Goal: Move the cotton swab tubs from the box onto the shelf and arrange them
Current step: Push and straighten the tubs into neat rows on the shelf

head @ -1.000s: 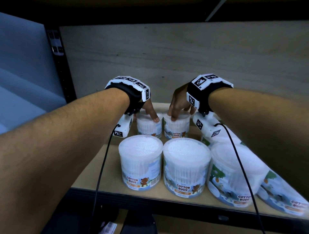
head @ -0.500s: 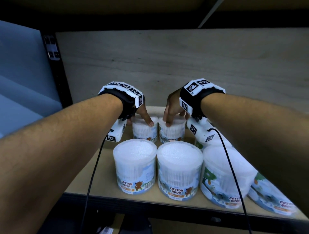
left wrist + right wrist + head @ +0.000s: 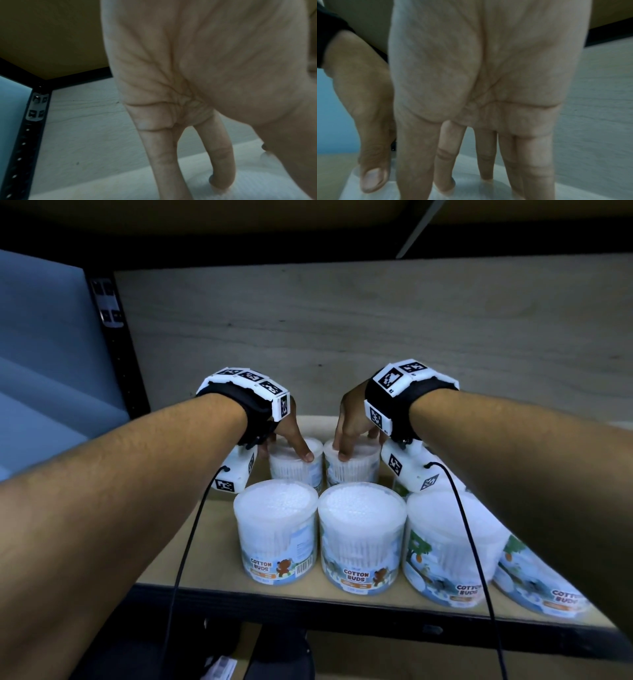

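Two small cotton swab tubs stand side by side at the back of the shelf (image 3: 212, 529). My left hand (image 3: 287, 448) is over the left tub (image 3: 294, 472), thumb at the lid's front rim. In the left wrist view a straight finger (image 3: 221, 169) touches that lid (image 3: 257, 189). My right hand (image 3: 352, 446) is over the right tub (image 3: 352, 474). Its straight fingers (image 3: 445, 175) press their tips on the lid (image 3: 496, 189). Both tubs stand upright on the board. The box is not in view.
A front row of larger tubs (image 3: 275, 529) (image 3: 361, 535) (image 3: 442, 546) stands near the shelf's front edge, with one more (image 3: 541, 587) at the far right. A wooden back panel (image 3: 342, 337) closes the shelf. A black upright post (image 3: 116, 347) is at the left.
Both hands stay on the same two back tubs. Only the head view has shifted slightly; the tubs show no clear movement.
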Available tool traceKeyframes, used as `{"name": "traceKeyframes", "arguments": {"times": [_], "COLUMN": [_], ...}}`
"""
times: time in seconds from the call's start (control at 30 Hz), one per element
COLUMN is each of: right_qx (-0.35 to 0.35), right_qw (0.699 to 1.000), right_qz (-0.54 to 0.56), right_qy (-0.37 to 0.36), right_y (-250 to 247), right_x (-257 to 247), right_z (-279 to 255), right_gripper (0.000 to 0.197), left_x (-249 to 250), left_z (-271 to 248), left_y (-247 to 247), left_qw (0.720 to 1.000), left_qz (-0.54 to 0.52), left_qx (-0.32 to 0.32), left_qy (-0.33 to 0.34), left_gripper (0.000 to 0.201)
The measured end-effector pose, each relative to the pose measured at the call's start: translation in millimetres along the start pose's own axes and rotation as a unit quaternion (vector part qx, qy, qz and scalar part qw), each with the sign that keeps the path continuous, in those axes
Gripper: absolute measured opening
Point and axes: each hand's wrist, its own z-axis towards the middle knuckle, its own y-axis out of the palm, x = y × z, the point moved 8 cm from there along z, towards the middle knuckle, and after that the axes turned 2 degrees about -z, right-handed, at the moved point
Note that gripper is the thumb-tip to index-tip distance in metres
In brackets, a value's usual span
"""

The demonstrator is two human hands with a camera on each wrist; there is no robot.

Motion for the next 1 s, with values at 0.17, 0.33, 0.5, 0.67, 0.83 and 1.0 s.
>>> {"name": "traceKeyframes", "arguments": {"times": [0.17, 0.33, 0.5, 0.67, 0.83, 1.0], "right_qx": [0.002, -0.003, -0.017, -0.006, -0.002, 0.007], "right_qw": [1.0, 1.0, 1.0, 1.0, 1.0, 1.0], "right_qz": [0.003, 0.011, 0.009, 0.008, -0.002, -0.008], "right_qy": [0.007, 0.016, 0.019, 0.019, 0.022, 0.023], "right_y": [-1, 1, 4, 5, 5, 4], "right_x": [1, 2, -2, -1, -2, -3], "right_z": [-6, -12, -19, -28, -33, -41], "right_gripper": [0.054, 0.056, 0.058, 0.056, 0.051, 0.049], "left_x": [1, 3, 4, 6, 5, 4], "left_z": [-10, -20, -29, -35, -40, -48], "left_y": [1, 4, 5, 8, 10, 14], "left_qw": [1.0, 1.0, 1.0, 1.0, 1.0, 1.0], "left_qz": [0.012, 0.017, 0.025, 0.021, 0.003, -0.003], "left_qx": [0.008, 0.011, 0.014, 0.014, 0.012, -0.01], "left_qy": [0.002, 0.005, 0.009, 0.008, 0.003, 0.001], "left_gripper": [0.075, 0.072, 0.072, 0.068, 0.066, 0.064]}}
